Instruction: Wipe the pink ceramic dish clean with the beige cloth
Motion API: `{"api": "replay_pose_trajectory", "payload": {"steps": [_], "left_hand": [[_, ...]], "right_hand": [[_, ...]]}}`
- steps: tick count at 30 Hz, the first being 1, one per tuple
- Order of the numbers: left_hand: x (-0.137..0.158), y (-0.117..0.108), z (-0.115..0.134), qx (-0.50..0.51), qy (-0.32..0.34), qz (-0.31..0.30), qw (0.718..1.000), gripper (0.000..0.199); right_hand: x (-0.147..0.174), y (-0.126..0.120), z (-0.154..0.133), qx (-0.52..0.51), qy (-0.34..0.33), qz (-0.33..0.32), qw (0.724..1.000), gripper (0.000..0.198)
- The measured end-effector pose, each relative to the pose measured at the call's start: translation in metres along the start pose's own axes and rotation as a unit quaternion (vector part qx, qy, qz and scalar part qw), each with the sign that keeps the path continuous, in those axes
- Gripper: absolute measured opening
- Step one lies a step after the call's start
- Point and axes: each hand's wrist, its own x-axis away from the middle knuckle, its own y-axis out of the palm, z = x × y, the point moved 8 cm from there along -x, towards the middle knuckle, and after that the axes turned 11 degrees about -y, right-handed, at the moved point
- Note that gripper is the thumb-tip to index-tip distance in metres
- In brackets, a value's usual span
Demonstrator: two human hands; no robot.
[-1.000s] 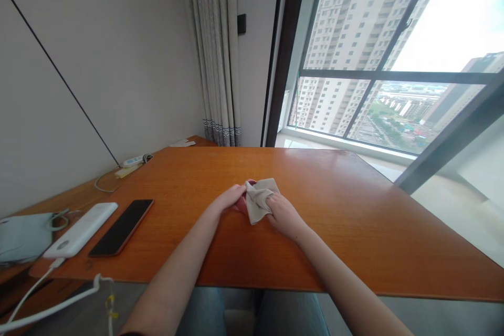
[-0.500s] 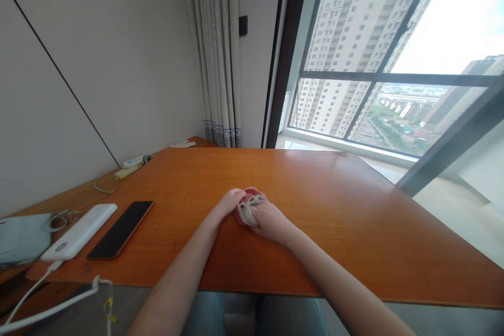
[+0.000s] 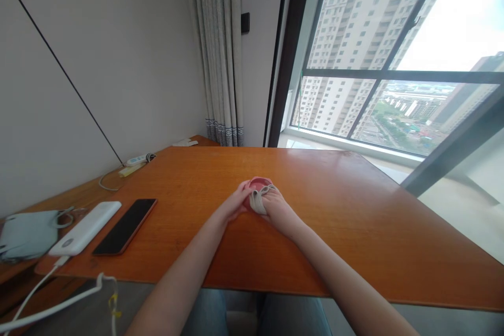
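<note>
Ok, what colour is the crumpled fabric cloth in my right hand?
The crumpled fabric cloth is light beige-grey, as the head view, the only one, shows.

1. I can read no lettering, number or brand from here.
2. The white power bank (image 3: 88, 227), left of the left hand (image 3: 237, 201), bears a round mark (image 3: 67, 243), too small to read.
3. Farther off, on that hand's left, a white device (image 3: 136, 160) shows blurred bluish marks.
</note>
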Motion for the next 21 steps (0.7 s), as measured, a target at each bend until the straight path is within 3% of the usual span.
{"api": "replay_pose_trajectory", "payload": {"steps": [3, 5, 8, 11, 15, 21], "left_hand": [[0.001, 0.006, -0.013, 0.125, 0.016, 0.043, 0.991, 0.059], [0.0, 0.004, -0.021, 0.15, 0.007, 0.08, 0.985, 0.055], [-0.003, -0.003, -0.025, 0.117, -0.013, 0.105, 0.987, 0.045], [-0.004, -0.015, -0.019, 0.06, -0.012, 0.121, 0.991, 0.039], [-0.006, -0.019, -0.012, -0.011, -0.019, 0.091, 0.996, 0.043], [-0.002, -0.012, -0.007, -0.022, -0.068, 0.003, 0.997, 0.042]], "right_hand": [[-0.003, 0.009, 0.007, 0.029, 0.027, 0.017, 0.999, 0.016], [-0.003, 0.017, 0.009, 0.045, 0.052, 0.031, 0.997, 0.012], [-0.006, 0.027, 0.006, 0.061, 0.054, 0.019, 0.996, 0.012], [-0.012, 0.029, -0.001, 0.049, 0.011, -0.026, 0.998, 0.015], [-0.015, 0.013, -0.01, 0.02, -0.036, -0.038, 0.998, 0.022], [0.002, 0.003, -0.017, 0.018, -0.086, -0.073, 0.993, 0.021]]}}
